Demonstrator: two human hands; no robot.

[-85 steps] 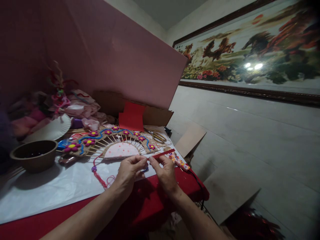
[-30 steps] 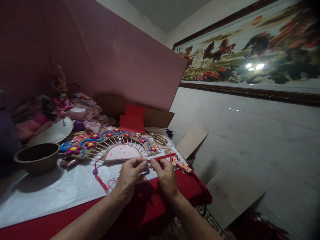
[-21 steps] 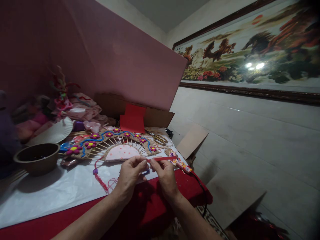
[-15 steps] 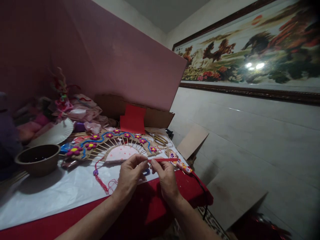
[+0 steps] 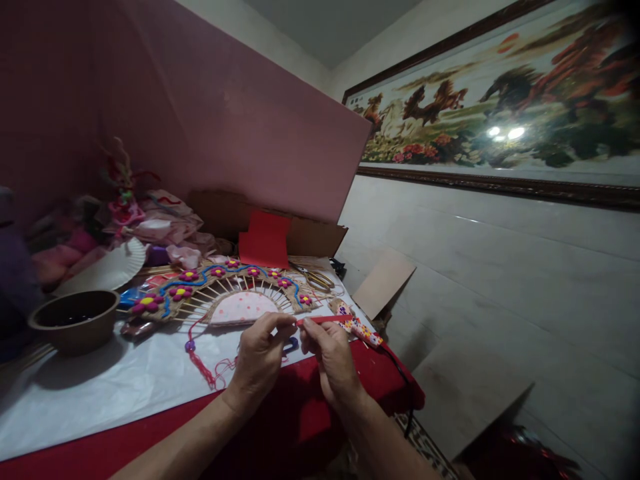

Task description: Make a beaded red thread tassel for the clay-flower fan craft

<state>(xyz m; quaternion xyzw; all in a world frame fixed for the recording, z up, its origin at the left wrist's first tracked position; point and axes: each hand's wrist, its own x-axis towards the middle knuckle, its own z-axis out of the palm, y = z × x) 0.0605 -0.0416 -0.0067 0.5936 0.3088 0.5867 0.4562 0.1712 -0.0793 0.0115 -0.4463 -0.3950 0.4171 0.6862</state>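
Note:
A narrow red paper strip [image 5: 333, 319] is pinched between the thumb and fingers of my right hand [image 5: 331, 357], its free end pointing right. My left hand [image 5: 259, 355] is closed in a pinch at the strip's left end, so both hands hold it just above the table's front edge. Behind them lies a half-round fan [image 5: 243, 308] of thin sticks, with a pink dotted centre and a burlap rim bearing purple flowers and a blue wavy cord. A red tassel [image 5: 201, 368] trails from the fan's left side. Below the fingers, a small blue object [image 5: 291, 345] is partly hidden.
Scissors [image 5: 317, 279] and red paper [image 5: 265, 241] lie behind the fan. A flower-patterned glue gun [image 5: 367, 331] with a black cord rests at the table's right. On the left stands a brown bowl [image 5: 75, 337], beside a white pleated paper plate [image 5: 131, 261]. White sheeting [image 5: 135, 400] covers the table.
Both hands remain at the red strip, with only a slight shift of the fingers. The whole view has moved a little; the things on the table lie as before.

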